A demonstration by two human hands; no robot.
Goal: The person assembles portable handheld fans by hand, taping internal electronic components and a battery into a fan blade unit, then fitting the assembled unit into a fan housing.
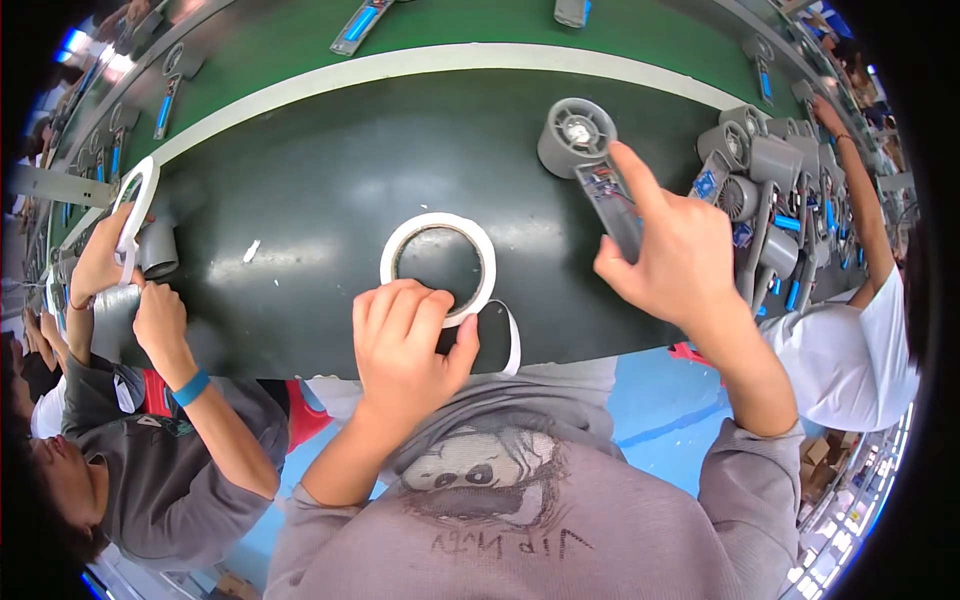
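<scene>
My left hand (410,340) is closed over the near side of a wide roll of white tape (481,240) lying flat on the dark green worktop. From the roll, a loose tape strip (514,340) curls at the table's front edge, beside my thumb. To the right lies a grey handheld fan (577,137) with a round head and a handle exposing wires and a circuit board. My right hand (675,245) hovers around that handle, index finger stretched toward the fan's head and thumb spread beside the handle's lower end. Its other fingers are curled and partly hidden.
Many grey fans (775,165) with blue cells are heaped at the right. Beyond a white strip (500,56) runs a green belt (460,25) carrying fan parts. A co-worker at left holds another tape roll (138,205); another person's arm (868,200) reaches in at right. White scraps (252,251) lie on the worktop.
</scene>
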